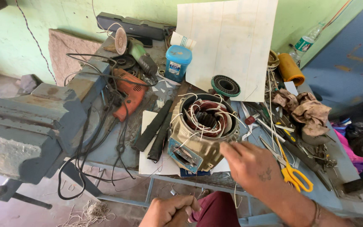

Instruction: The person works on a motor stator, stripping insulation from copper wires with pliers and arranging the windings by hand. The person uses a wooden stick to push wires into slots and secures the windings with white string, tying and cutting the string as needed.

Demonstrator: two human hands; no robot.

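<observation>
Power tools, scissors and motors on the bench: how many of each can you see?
Power tools: 2, an orange drill and a green grinder
Scissors: 1, yellow-handled
Motors: 1, the open motor housing
Total: 4
</observation>
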